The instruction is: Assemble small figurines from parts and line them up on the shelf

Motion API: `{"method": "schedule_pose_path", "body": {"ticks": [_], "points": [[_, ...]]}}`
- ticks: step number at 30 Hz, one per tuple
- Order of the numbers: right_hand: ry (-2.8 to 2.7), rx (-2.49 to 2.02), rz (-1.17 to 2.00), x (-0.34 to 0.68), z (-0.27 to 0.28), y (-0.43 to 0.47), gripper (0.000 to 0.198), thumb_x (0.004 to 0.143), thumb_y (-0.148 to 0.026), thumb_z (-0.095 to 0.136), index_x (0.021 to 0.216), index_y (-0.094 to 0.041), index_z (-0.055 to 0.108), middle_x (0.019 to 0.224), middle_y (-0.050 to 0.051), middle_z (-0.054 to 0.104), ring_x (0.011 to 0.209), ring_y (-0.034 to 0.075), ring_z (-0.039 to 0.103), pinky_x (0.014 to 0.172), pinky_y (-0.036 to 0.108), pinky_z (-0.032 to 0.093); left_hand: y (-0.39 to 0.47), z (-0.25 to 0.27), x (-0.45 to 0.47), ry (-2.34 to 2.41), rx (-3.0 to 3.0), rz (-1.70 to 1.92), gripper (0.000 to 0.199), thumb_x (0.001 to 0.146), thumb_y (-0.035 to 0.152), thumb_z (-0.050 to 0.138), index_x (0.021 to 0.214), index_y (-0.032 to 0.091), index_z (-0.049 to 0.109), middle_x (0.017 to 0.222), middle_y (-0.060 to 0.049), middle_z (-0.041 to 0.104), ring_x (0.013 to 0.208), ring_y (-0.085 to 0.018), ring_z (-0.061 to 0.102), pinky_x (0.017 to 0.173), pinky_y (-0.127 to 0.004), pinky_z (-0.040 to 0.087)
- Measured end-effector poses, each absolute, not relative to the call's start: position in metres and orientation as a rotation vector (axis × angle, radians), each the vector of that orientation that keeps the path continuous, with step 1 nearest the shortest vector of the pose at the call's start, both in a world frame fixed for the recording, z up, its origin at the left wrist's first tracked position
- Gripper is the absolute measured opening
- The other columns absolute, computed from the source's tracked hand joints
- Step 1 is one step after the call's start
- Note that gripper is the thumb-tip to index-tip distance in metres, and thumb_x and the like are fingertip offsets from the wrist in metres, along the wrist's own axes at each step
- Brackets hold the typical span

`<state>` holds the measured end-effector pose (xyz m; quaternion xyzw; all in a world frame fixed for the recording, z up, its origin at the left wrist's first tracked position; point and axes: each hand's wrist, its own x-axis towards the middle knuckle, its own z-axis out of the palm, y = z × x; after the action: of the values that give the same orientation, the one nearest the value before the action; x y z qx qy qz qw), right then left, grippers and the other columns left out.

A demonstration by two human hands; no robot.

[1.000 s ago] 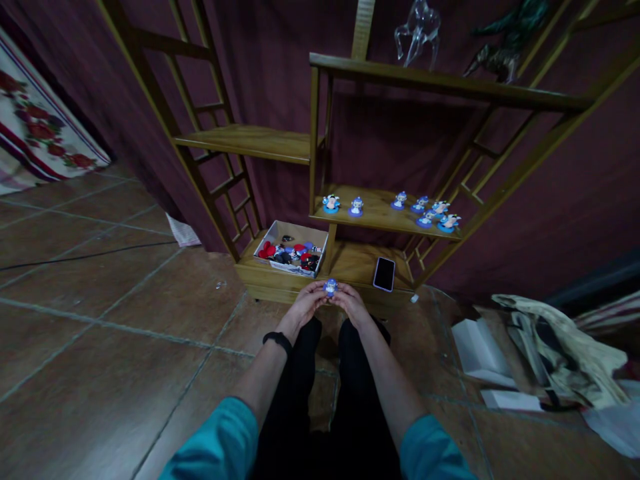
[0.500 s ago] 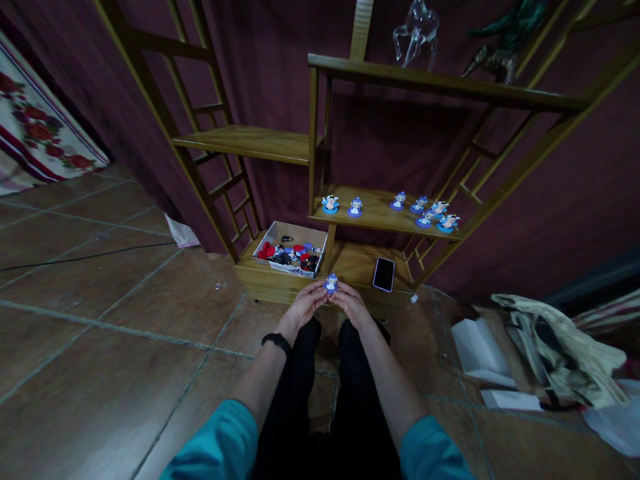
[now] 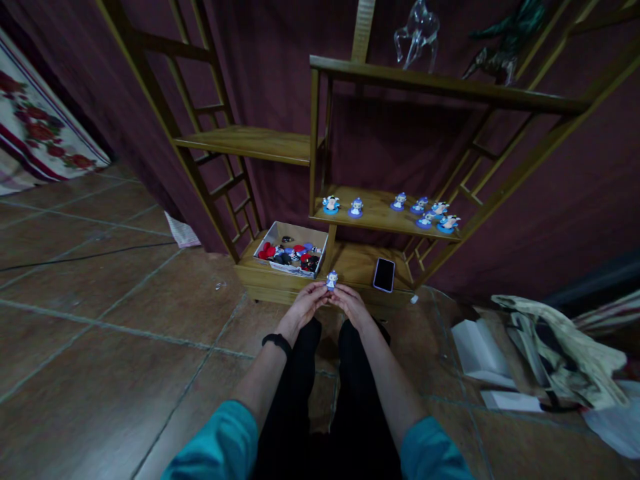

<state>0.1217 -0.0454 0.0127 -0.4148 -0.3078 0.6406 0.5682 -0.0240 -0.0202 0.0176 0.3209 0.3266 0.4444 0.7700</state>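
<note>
Between my two hands is a small purple and white figurine (image 3: pixel 331 280), held upright in front of the low shelf's edge. My left hand (image 3: pixel 306 301) grips its left side with closed fingers; my right hand (image 3: pixel 350 303) pinches it from the right. Just beyond, to the left, an open cardboard box (image 3: pixel 274 233) holds several red, black and purple pieces. On the shelf above stand similar purple figurines, one of them (image 3: pixel 356 208) near a blue and pink figurine (image 3: pixel 331 205). Several more (image 3: pixel 399 201) are grouped toward the right end.
A phone (image 3: pixel 384 275) lies on the lower board (image 3: pixel 350 257) of the wooden shelf unit, right of my hands. A clear horse figure (image 3: pixel 419 33) and a dark statue (image 3: pixel 500 50) stand on the top board. White boxes (image 3: pixel 480 353) and a cloth bag (image 3: pixel 575 340) lie on the floor at right.
The figurine in my hands has tipped slightly, rising a little and showing more of its front. My hands stay in almost the same place.
</note>
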Motion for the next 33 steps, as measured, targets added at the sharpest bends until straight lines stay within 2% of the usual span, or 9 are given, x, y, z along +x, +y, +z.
{"method": "schedule_pose_path", "body": {"ticks": [8, 14, 21, 33], "points": [[-0.743, -0.994, 1.483, 0.1204, 0.0131, -0.0458, 0.032, 0.06, -0.038, 0.071, 0.084, -0.018, 0.065, 0.074, 0.002, 0.064, 0.067, 0.013, 0.058, 0.073, 0.033, 0.049, -0.021, 0.024, -0.0236, 0.69, 0.689, 0.937, 0.023, 0.069, 0.019, 0.068, 0.09, 0.012, 0.064, 0.089, -0.008, 0.067, 0.08, -0.013, 0.063, 0.072, -0.022, 0.048], [-0.782, -1.034, 1.471, 0.12, 0.0121, -0.0457, 0.033, 0.062, -0.044, 0.069, 0.081, -0.018, 0.063, 0.07, 0.001, 0.063, 0.064, 0.012, 0.058, 0.072, 0.032, 0.05, -0.0189, 0.0218, -0.023, 0.707, 0.666, 0.903, 0.017, 0.07, 0.022, 0.067, 0.082, 0.01, 0.063, 0.079, -0.008, 0.067, 0.073, -0.012, 0.063, 0.071, -0.022, 0.048], [-0.788, -1.068, 1.473, 0.1188, 0.0095, -0.0457, 0.033, 0.064, -0.047, 0.067, 0.075, -0.017, 0.06, 0.07, 0.001, 0.062, 0.062, 0.01, 0.057, 0.07, 0.032, 0.05, -0.0142, 0.0168, -0.0227, 0.775, 0.639, 0.854, 0.021, 0.073, 0.028, 0.065, 0.084, 0.01, 0.064, 0.075, -0.009, 0.068, 0.067, -0.012, 0.063, 0.064, -0.021, 0.049], [-0.783, -1.072, 1.466, 0.1191, 0.0073, -0.0448, 0.033, 0.065, -0.048, 0.066, 0.074, -0.018, 0.059, 0.069, 0.001, 0.062, 0.06, 0.011, 0.057, 0.07, 0.033, 0.051, -0.0121, 0.0156, -0.0219, 0.805, 0.615, 0.847, 0.022, 0.075, 0.029, 0.062, 0.084, 0.009, 0.065, 0.073, -0.01, 0.068, 0.065, -0.012, 0.063, 0.063, -0.021, 0.05]]}}
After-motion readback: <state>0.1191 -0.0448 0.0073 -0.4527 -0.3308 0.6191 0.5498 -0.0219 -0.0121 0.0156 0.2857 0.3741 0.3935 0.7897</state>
